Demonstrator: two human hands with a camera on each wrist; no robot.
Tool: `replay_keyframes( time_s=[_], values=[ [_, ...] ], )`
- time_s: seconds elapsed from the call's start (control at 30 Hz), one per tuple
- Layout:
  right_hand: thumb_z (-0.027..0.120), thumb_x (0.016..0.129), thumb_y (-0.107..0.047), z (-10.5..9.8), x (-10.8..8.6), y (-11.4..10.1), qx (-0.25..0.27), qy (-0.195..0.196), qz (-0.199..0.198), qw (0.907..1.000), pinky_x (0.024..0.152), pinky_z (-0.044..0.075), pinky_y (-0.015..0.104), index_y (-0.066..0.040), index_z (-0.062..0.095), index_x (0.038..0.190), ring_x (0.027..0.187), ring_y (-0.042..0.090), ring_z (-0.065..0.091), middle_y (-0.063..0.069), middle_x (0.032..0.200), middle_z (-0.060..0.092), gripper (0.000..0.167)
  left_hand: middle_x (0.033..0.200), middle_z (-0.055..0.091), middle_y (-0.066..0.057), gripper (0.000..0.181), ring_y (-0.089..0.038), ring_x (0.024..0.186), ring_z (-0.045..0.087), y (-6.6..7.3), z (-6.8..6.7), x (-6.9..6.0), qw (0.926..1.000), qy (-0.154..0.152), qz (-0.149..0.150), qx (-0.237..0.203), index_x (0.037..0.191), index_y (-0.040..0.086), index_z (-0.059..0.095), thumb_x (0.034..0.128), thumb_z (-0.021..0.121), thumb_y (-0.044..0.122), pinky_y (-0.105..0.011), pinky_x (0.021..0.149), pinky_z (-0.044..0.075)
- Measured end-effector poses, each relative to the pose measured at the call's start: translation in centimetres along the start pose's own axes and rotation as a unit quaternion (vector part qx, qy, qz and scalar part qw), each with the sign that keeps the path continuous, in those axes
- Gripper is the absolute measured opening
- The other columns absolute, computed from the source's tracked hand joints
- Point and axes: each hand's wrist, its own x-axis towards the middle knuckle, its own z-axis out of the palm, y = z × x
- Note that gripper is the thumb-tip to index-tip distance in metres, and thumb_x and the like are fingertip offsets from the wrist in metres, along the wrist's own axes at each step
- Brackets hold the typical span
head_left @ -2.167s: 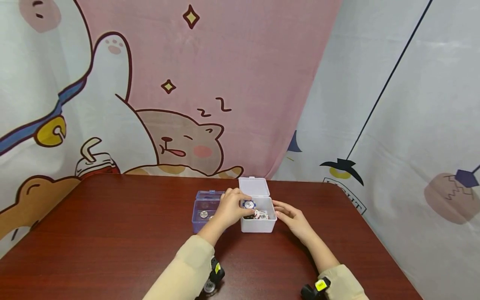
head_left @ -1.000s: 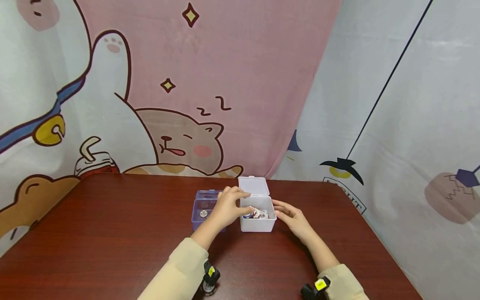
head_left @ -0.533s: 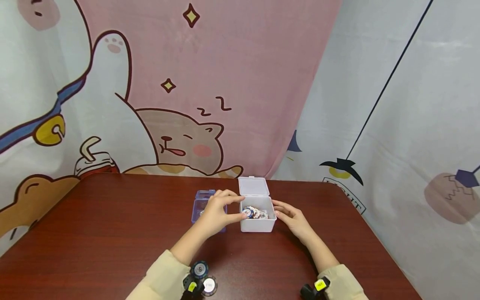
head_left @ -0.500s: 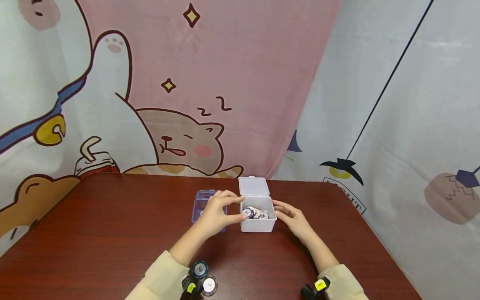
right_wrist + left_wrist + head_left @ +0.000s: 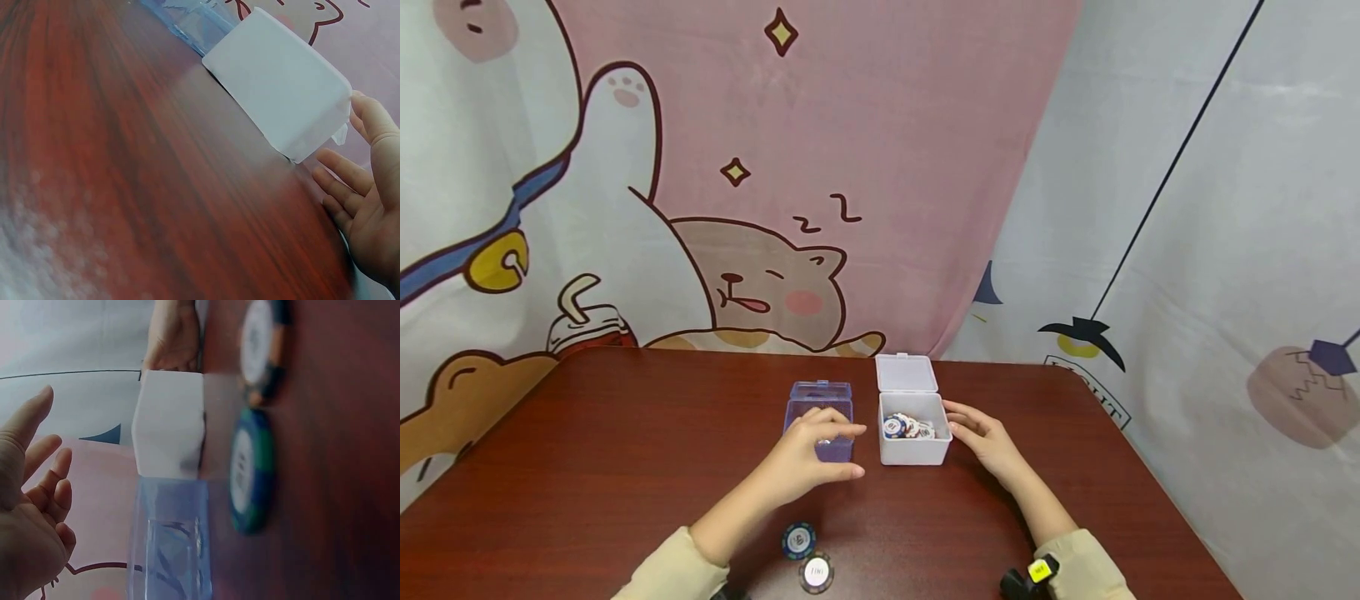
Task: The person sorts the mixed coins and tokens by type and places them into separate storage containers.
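Observation:
My left hand (image 5: 797,457) hovers in front of the blue see-through box (image 5: 835,451), thumb and fingers apart with nothing between them. It hides part of that box's inside; in the left wrist view the hand (image 5: 28,531) is clear of the boxes. The white box (image 5: 913,452), lid raised, stands to the right and contains several poker chips, a blue-and-white chip (image 5: 894,427) on top. My right hand (image 5: 988,437) rests its fingertips against the white box's right wall, fingers fairly straight, as the right wrist view also shows.
Two poker chips lie on the brown table (image 5: 625,467) near its front: a green-and-blue chip (image 5: 799,541) and a dark-edged chip with a white centre (image 5: 816,573). Behind the table hangs a printed cloth (image 5: 910,167).
My left hand held a blue-and-white chip over the white box, let it drop inside, then drew back left and toward me. The two loose table chips came into view. My right hand stayed put.

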Motion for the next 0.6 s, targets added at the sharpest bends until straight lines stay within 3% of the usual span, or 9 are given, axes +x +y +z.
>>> replay_keyframes(
  time_s=[0.17,0.33,0.4,0.5,0.6],
  values=[
    [0.063,0.093,-0.017,0.1,0.0,0.0,-0.001,0.002,-0.005,1.0000,0.089,0.043,0.026,-0.005,0.056,0.133,0.111,0.029,0.056,0.020,0.119,0.062,0.042,0.105,0.060,0.011,0.048,-0.016,0.104,0.050,-0.6,-0.4,-1.3,0.9994,-0.027,0.003,0.020,0.116,0.014,0.071,0.0737,0.082,0.033,-0.047,0.089,0.037],
    [0.063,0.093,-0.016,0.1,0.0,0.1,-0.002,0.001,-0.011,0.9999,0.088,0.043,0.025,-0.004,0.055,0.134,0.112,0.030,0.055,0.020,0.119,0.062,0.042,0.102,0.060,0.011,0.047,-0.024,0.113,0.051,-1.0,-0.6,-2.4,0.9983,-0.054,0.010,0.018,0.115,0.014,0.071,0.0722,0.084,0.027,-0.057,0.101,0.028],
    [0.063,0.094,-0.016,0.1,0.0,0.1,-0.001,0.001,-0.010,0.9999,0.089,0.043,0.025,-0.004,0.055,0.134,0.113,0.031,0.055,0.020,0.120,0.062,0.042,0.101,0.060,0.011,0.046,-0.022,0.111,0.052,-1.0,-0.7,-2.8,0.9976,-0.064,0.017,0.018,0.115,0.014,0.071,0.0716,0.084,0.025,-0.053,0.100,0.032],
    [0.063,0.093,-0.017,0.0,0.0,0.0,0.003,-0.002,-0.009,1.0000,0.089,0.043,0.025,-0.005,0.055,0.134,0.113,0.031,0.055,0.020,0.120,0.062,0.043,0.100,0.061,0.009,0.046,-0.016,0.101,0.053,-1.3,-1.0,-3.3,0.9964,-0.075,0.036,0.017,0.114,0.013,0.072,0.0704,0.085,0.024,-0.041,0.088,0.041],
    [0.063,0.093,-0.016,0.0,0.0,-0.1,0.004,-0.004,-0.008,0.9999,0.089,0.043,0.027,-0.005,0.055,0.133,0.113,0.031,0.055,0.020,0.120,0.062,0.042,0.100,0.062,0.006,0.048,-0.011,0.093,0.051,-1.5,-1.3,-3.7,0.9942,-0.091,0.056,0.015,0.114,0.012,0.071,0.0699,0.085,0.023,-0.033,0.080,0.042]
  ],
)
